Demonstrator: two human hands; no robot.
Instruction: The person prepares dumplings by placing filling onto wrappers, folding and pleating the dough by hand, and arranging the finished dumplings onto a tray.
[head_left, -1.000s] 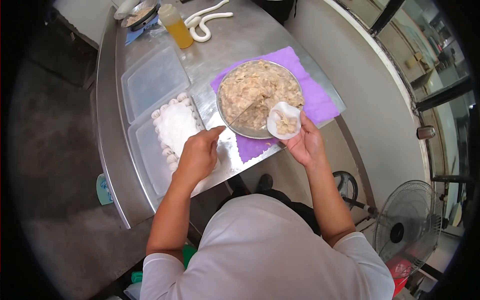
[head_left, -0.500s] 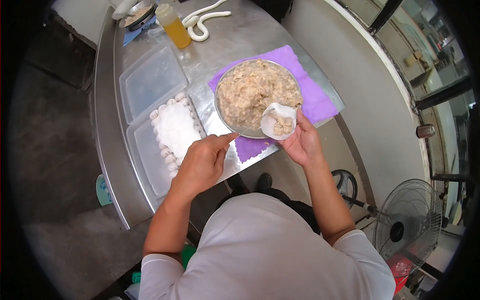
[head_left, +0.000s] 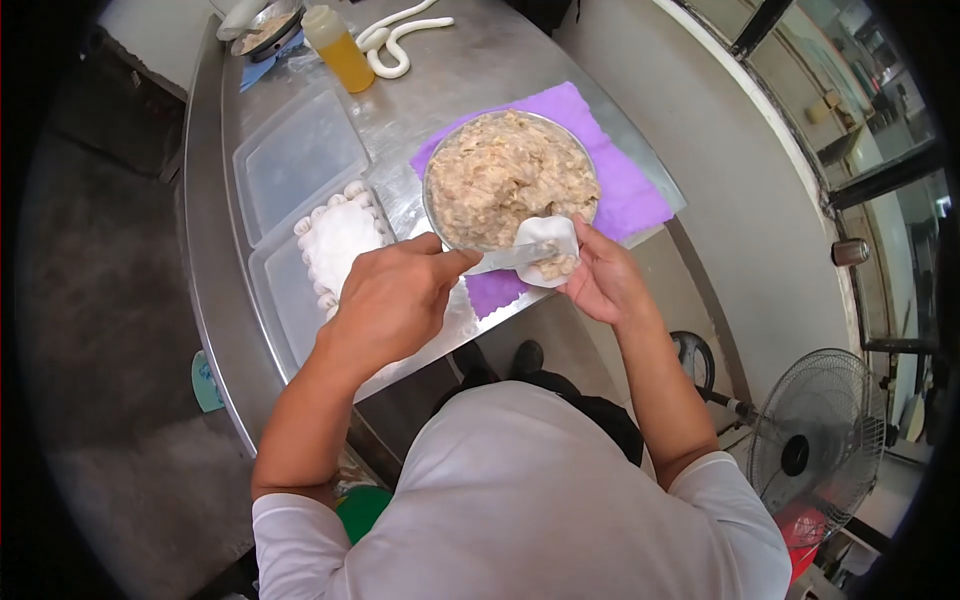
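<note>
My left hand is closed round the end of a flat, pale spatula, its blade resting against the filling in the wrapper. A thin white dough wrapper is cupped in my right hand, fingers curled beneath and along its edge. A lump of chunky beige filling lies in it. Just beyond both hands, a round metal pan is heaped with the same filling mixture. Left of my left hand, a translucent plastic box holds several small white dough pieces round a smooth white patch.
The pan stands on a purple cloth over the metal table. An empty-looking translucent box or lid, a bottle of yellow liquid, white dough ropes and a bowl lie farther back. A fan stands at right.
The spatula has moved from the pan's edge onto the wrapper, with my left hand turned more over it. My right hand has tilted the wrapper slightly and shifted a little down-left.
</note>
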